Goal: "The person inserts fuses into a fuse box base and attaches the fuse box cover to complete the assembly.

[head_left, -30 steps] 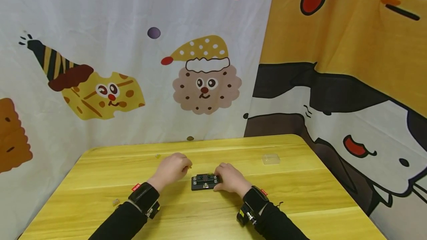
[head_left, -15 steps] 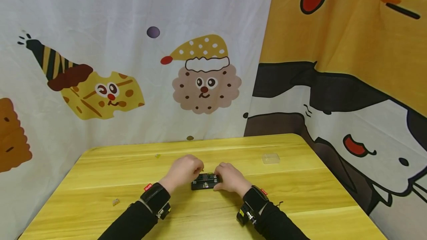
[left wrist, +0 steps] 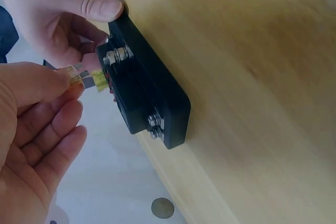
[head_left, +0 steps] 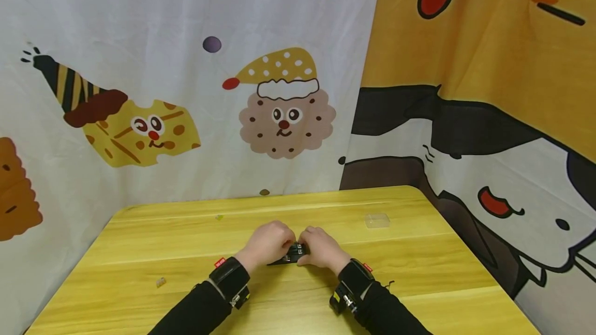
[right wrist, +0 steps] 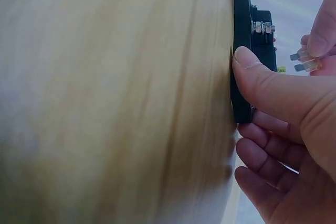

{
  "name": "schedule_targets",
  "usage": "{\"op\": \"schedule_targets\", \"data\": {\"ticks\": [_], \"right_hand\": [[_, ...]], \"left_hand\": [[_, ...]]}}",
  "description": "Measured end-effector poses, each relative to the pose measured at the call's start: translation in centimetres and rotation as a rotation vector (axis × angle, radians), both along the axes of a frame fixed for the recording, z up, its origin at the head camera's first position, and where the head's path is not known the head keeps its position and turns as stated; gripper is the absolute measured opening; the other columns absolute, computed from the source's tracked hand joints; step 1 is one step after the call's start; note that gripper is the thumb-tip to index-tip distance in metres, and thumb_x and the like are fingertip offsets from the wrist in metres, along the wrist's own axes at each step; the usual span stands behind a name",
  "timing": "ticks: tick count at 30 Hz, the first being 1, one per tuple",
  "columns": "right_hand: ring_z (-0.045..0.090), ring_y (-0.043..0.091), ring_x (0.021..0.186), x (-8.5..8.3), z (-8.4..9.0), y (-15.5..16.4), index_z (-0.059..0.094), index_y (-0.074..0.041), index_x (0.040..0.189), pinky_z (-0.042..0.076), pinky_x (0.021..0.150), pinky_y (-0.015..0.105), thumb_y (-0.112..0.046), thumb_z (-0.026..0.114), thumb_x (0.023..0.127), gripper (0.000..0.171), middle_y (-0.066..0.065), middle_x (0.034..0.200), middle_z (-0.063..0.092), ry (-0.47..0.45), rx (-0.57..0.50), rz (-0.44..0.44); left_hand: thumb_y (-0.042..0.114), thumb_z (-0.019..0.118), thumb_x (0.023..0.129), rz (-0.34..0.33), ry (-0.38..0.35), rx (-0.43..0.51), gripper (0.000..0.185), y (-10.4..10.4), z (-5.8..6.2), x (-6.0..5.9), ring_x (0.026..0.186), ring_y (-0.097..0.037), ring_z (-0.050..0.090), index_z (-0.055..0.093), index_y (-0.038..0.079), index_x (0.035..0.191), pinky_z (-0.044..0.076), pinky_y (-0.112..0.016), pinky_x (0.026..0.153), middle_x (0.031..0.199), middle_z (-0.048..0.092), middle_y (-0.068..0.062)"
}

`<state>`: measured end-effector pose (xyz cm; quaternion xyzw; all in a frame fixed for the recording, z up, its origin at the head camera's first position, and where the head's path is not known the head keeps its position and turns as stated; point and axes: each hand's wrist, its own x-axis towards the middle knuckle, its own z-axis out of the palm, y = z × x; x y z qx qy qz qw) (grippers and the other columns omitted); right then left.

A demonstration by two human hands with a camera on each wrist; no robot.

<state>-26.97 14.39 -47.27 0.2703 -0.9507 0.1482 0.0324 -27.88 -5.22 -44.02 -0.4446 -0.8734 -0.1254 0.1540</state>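
From my remote seat, the black fuse block (head_left: 291, 255) sits flat on the yellow table (head_left: 139, 252), about midway between its left and right edges and nearer the front edge than the back. The right hand (head_left: 323, 248) has its thumb pressed to the block's side edge and fingers curled at it, so it's holding it down. The left hand (head_left: 269, 242) pinches a small clear blade fuse (left wrist: 75, 75) tight between its fingertips, prongs just beside the block's top, and there's a clear plastic cover (head_left: 377, 221) lying well apart toward the back right corner.
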Motion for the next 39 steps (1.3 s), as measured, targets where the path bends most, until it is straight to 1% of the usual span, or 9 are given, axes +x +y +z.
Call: {"op": "schedule_targets", "data": {"ticks": [7,17,24,30,39], "right_hand": [[0.052,0.02,0.089,-0.3,-0.1,0.1,0.065,-0.009,0.095,0.047,0.082,0.034,-0.033,0.088,0.074,0.04,0.0,0.094,0.056,0.011,0.009,-0.001],[0.052,0.02,0.088,-0.2,-0.1,0.0,0.065,-0.009,0.096,0.047,0.082,0.034,-0.034,0.088,0.074,0.04,0.0,0.095,0.056,0.013,0.007,0.0],[0.052,0.021,0.087,-0.3,0.1,0.0,0.066,-0.009,0.098,0.047,0.082,0.035,-0.033,0.088,0.074,0.04,0.0,0.094,0.056,0.008,0.008,0.0],[0.052,0.02,0.087,-0.2,0.0,0.1,0.066,-0.009,0.097,0.048,0.081,0.034,-0.034,0.088,0.073,0.041,0.0,0.093,0.055,0.013,0.012,-0.002],[0.052,0.021,0.087,0.0,0.2,0.0,0.067,-0.009,0.096,0.048,0.08,0.034,-0.032,0.089,0.073,0.04,0.0,0.092,0.055,0.002,0.007,0.003]], "left_hand": [[0.003,0.075,0.082,0.015,0.005,-0.004,0.015,0.5,-0.3,0.1,0.067,-0.01,0.056,0.072,0.016,0.075,0.047,-0.022,0.062,0.071,0.062,0.008],[0.005,0.077,0.081,0.051,0.007,-0.029,0.013,0.8,-0.2,0.2,0.066,-0.009,0.055,0.072,0.015,0.074,0.047,-0.022,0.06,0.069,0.062,0.007],[0.005,0.076,0.082,0.065,0.005,-0.031,0.016,0.9,-0.2,0.3,0.064,-0.009,0.055,0.071,0.016,0.072,0.046,-0.022,0.059,0.067,0.061,0.007],[0.006,0.076,0.082,0.078,0.015,-0.038,0.018,1.2,-0.5,0.2,0.062,-0.009,0.054,0.069,0.017,0.069,0.045,-0.022,0.058,0.066,0.059,0.007],[0.003,0.074,0.081,0.081,0.002,-0.046,0.02,1.2,-0.8,0.2,0.063,-0.011,0.056,0.068,0.016,0.068,0.047,-0.024,0.059,0.065,0.06,0.006]]}}
